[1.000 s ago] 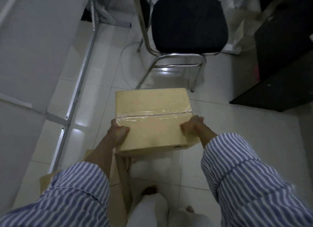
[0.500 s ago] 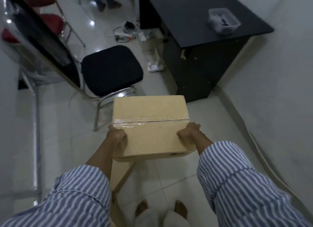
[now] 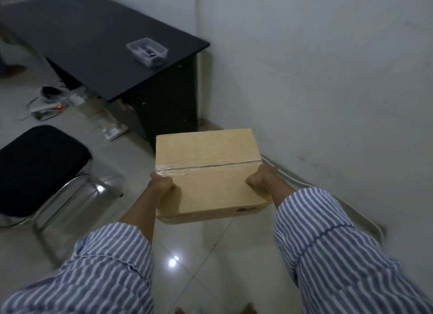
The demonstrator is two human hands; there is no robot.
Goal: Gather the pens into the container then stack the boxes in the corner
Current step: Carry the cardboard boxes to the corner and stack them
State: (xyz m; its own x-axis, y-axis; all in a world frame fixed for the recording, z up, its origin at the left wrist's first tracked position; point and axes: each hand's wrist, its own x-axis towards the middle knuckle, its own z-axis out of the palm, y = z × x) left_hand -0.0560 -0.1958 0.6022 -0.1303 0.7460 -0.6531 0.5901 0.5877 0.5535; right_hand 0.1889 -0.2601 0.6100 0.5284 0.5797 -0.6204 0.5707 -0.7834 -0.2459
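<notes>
Both hands grip one taped box and hold it in the air above the tiled floor. The left hand clasps its left side, the right hand its right side, thumbs on top. Beyond the hands and to their left stands a dark worktop with a clear container on it near its corner. A chair stands left of the left hand. A wall runs along the right.
</notes>
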